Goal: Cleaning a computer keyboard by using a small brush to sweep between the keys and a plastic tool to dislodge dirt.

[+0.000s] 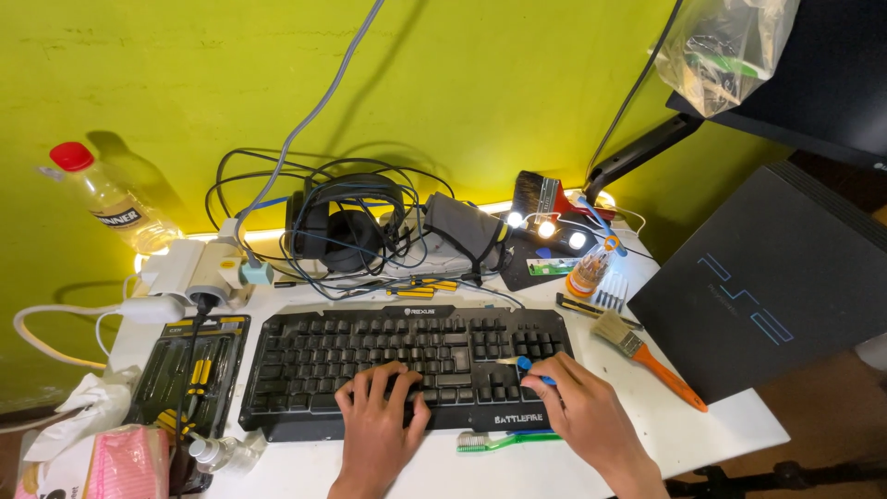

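Observation:
A black keyboard (388, 351) lies across the white table (702, 430). My left hand (377, 420) rests flat on its lower middle keys, fingers spread, holding nothing. My right hand (587, 411) pinches a small blue-handled brush (525, 364), whose pale tip touches the keys at the keyboard's right side. A green toothbrush (504, 441) lies on the table just below the keyboard, between my two hands.
A paintbrush with an orange handle (647, 356) lies right of the keyboard, beside a dark console (776, 277). Behind are tangled cables and headphones (342, 222), a power strip (199, 268), a bottle (106, 199) and a screwdriver kit (189, 370) at left.

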